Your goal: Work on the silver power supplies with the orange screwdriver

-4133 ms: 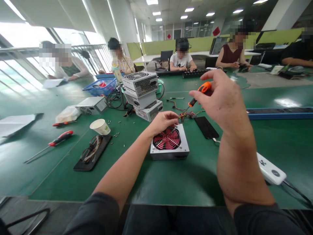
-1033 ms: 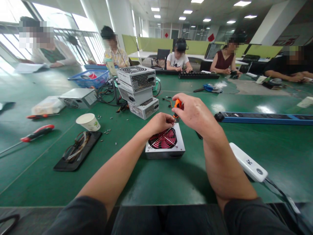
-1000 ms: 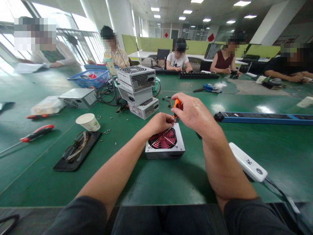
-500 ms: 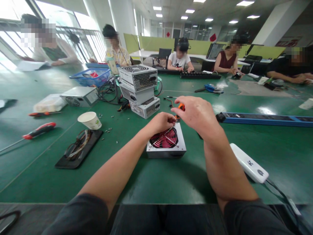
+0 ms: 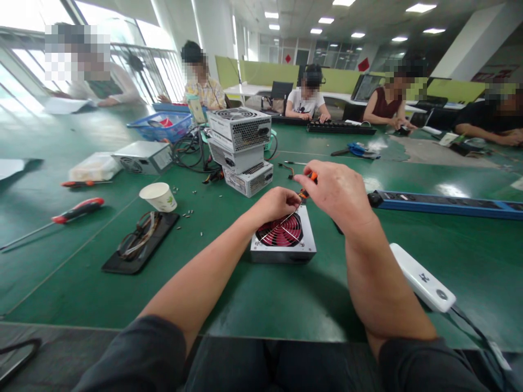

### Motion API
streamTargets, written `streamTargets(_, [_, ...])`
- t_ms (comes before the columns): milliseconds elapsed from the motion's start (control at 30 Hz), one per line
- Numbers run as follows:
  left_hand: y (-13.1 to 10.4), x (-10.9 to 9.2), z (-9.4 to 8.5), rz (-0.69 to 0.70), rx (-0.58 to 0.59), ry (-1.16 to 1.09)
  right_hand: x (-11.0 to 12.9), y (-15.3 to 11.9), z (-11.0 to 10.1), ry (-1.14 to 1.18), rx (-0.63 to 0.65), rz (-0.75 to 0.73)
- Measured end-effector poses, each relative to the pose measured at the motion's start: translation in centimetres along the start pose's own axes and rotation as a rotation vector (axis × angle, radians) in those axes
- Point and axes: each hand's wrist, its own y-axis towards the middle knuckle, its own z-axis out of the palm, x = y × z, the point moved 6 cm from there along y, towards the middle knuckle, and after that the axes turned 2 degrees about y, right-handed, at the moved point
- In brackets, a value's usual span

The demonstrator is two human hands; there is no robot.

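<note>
A silver power supply with a red fan [image 5: 284, 231] lies on the green table in front of me. My right hand [image 5: 337, 188] is closed on an orange-handled screwdriver [image 5: 313, 177], whose shaft slants down to the left toward the far edge of the power supply. Over that far edge, my left hand [image 5: 281, 202] has its fingers pinched beside the shaft; whatever they hold is too small to make out.
Stacked power supplies [image 5: 241, 130] stand behind, left of centre. Further left are a paper cup [image 5: 160, 197], a black tray [image 5: 141, 245] and a red-black screwdriver [image 5: 79, 209]. A blue power strip [image 5: 441, 204] and white device [image 5: 423, 277] lie right. People sit across the table.
The whole view has shifted slightly, so things sit a little further right. The right hand's fingers are closer round the orange handle, and the left hand stays at the far edge.
</note>
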Motion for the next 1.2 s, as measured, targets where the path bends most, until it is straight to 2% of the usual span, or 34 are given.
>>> streamTargets(133, [0.0, 0.1, 0.0, -0.012, 0.005, -0.013, 0.3, 0.0, 0.3, 0.157, 0.061, -0.151])
streamTargets(200, [0.0, 0.1, 0.0, -0.006, 0.004, -0.022, 0.4, -0.1, 0.2, 0.19, 0.098, -0.181])
streamTargets(400, [0.1, 0.4, 0.1, -0.003, 0.0, -0.029, 0.0, 0.1, -0.4, 0.026, 0.045, -0.008])
streamTargets(633, [0.2, 0.4, 0.1, 0.022, -0.011, -0.017, 1.1, -0.5, -0.1, 0.183, 0.197, -0.183])
streamTargets(700, [0.2, 0.4, 0.0, 0.026, -0.018, -0.011, 1.2, -0.5, -0.2, 0.167, 0.196, -0.162])
streamTargets(800, [0.2, 0.4, 0.0, 0.027, -0.02, -0.007, 1.0, -0.3, -0.5, 0.123, 0.124, -0.074])
streamTargets(1033, [0.0, 0.1, -0.2, 0.007, -0.022, -0.012, 0.2, 0.1, 0.3, 0.027, 0.004, 0.058])
streamTargets(1200, [0.1, 0.2, -0.2, 0.008, -0.023, -0.012, 0.8, -0.2, 0.1, 0.11, 0.108, -0.035])
